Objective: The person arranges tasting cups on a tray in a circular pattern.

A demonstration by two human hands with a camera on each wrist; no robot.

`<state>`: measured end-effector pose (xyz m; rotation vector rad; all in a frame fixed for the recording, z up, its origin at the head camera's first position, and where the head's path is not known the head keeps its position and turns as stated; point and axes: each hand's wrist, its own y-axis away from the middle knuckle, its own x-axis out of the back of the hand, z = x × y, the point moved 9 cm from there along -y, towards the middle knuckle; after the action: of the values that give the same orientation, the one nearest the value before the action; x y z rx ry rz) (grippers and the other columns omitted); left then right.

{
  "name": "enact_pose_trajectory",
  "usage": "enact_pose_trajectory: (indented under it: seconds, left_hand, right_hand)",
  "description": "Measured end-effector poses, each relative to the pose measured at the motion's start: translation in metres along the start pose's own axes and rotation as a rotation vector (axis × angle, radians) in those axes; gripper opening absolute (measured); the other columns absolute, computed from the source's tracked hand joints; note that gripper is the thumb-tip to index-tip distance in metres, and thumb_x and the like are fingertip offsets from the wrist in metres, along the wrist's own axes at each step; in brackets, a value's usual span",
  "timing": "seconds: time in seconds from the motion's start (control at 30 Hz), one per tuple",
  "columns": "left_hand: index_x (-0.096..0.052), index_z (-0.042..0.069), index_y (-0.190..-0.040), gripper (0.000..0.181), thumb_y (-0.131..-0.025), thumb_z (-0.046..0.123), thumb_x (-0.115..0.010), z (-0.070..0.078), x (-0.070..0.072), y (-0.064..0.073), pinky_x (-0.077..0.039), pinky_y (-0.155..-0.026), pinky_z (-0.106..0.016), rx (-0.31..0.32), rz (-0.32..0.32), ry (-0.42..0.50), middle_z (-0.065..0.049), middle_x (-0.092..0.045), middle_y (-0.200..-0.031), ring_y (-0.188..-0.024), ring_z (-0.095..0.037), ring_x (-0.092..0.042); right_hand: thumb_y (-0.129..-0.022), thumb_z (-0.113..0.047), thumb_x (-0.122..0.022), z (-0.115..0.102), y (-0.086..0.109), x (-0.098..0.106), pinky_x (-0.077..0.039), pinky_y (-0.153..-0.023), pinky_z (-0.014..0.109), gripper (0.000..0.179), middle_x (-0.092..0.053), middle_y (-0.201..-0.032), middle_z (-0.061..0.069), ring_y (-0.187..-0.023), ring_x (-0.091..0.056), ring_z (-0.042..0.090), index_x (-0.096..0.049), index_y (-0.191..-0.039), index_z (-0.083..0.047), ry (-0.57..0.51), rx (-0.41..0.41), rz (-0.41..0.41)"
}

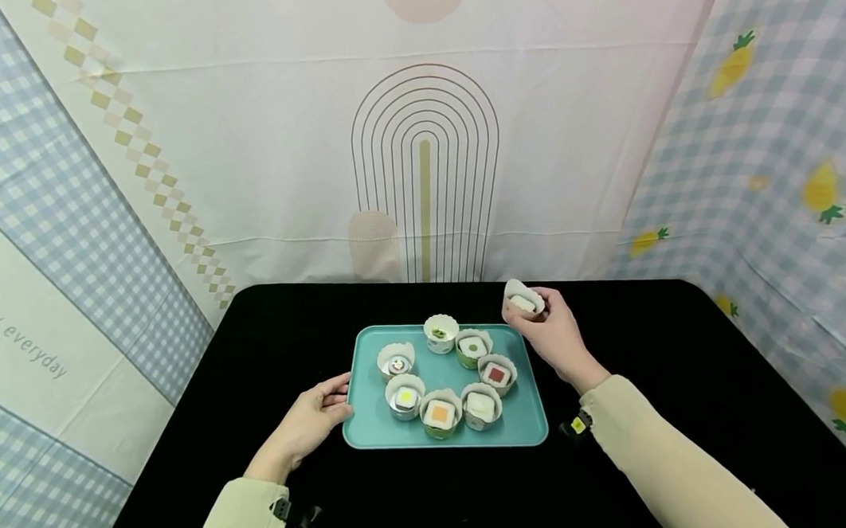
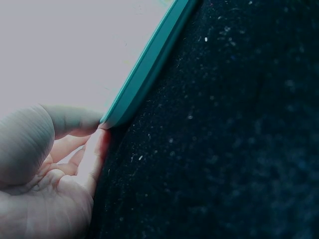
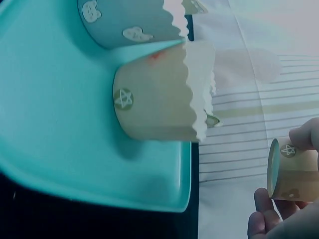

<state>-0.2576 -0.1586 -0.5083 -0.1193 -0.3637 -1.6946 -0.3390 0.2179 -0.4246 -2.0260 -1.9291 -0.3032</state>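
Observation:
My right hand (image 1: 557,333) grips a paper baking cup (image 1: 522,302) with a pale piece inside, lifted past the tray's far right corner. In the right wrist view the held cup (image 3: 294,172) is tan with a star print, and fingers curl round it. At the left edge of the teal tray (image 1: 443,441), my left hand (image 1: 309,420) pinches the rim between thumb and fingers, as the left wrist view shows at the tray's edge (image 2: 144,69). Several similar cups stand on the tray in a rough ring, among them one with an orange-topped piece (image 1: 440,416) and one with a red-topped piece (image 1: 496,373).
The tray lies on a black-covered table (image 1: 400,504). A printed white cloth (image 1: 280,144) hangs behind the table, with blue checked cloth (image 1: 763,182) at the right side and more at the left.

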Motion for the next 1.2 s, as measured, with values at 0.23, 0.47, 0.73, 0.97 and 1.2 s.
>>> enact_pose_trajectory:
  seconds: [0.23, 0.47, 0.73, 0.97, 1.2]
  left_hand:
    - [-0.044, 0.006, -0.144, 0.055, -0.092, 0.001, -0.061, 0.001, 0.000, 0.000, -0.051, -0.086, -0.035, -0.008, -0.003, 0.003, -0.013, -0.056, -0.121, -0.102, -0.021, -0.060]
    - [-0.047, 0.010, -0.144, 0.055, -0.091, 0.003, -0.064, -0.010, 0.000, -0.006, -0.052, -0.085, -0.033, -0.020, -0.007, 0.026, -0.011, -0.058, -0.119, -0.102, -0.019, -0.061]
    - [-0.047, 0.011, -0.144, 0.055, -0.092, 0.003, -0.063, -0.010, 0.001, -0.005, -0.052, -0.085, -0.032, -0.015, -0.012, 0.028, -0.010, -0.057, -0.120, -0.102, -0.019, -0.060]
    - [-0.046, 0.011, -0.144, 0.055, -0.092, 0.004, -0.063, -0.009, 0.001, -0.005, -0.052, -0.086, -0.033, -0.012, -0.018, 0.047, -0.011, -0.058, -0.120, -0.103, -0.019, -0.061]
    - [-0.046, 0.012, -0.144, 0.056, -0.092, 0.005, -0.064, -0.012, 0.002, -0.007, -0.052, -0.086, -0.035, -0.010, -0.012, 0.041, -0.010, -0.058, -0.120, -0.102, -0.020, -0.061]
  right_hand:
    - [-0.089, -0.035, -0.070, -0.013, 0.003, -0.022, -0.049, -0.090, 0.041, 0.069, -0.042, -0.133, 0.016, -0.113, -0.052, 0.027, -0.034, -0.141, -0.007, 0.016, 0.010, -0.084]
    - [-0.088, -0.033, -0.072, -0.026, 0.000, -0.053, -0.049, -0.090, 0.042, 0.065, -0.044, -0.132, 0.010, -0.114, -0.051, 0.025, -0.037, -0.140, -0.013, 0.015, 0.023, -0.190]
    - [-0.088, -0.027, -0.072, -0.050, -0.010, -0.096, -0.053, -0.082, 0.037, 0.051, -0.049, -0.122, 0.006, -0.103, -0.057, 0.021, -0.044, -0.129, -0.016, 0.100, 0.074, -0.306]
    - [-0.088, -0.026, -0.072, -0.058, -0.025, -0.130, -0.052, -0.085, 0.039, 0.047, -0.051, -0.121, 0.005, -0.107, -0.055, 0.019, -0.045, -0.126, -0.016, 0.167, 0.094, -0.360]
    - [-0.087, -0.032, -0.073, -0.057, -0.035, -0.148, -0.052, -0.081, 0.038, 0.046, -0.054, -0.115, 0.005, -0.099, -0.057, 0.020, -0.048, -0.122, -0.016, 0.217, 0.086, -0.346]
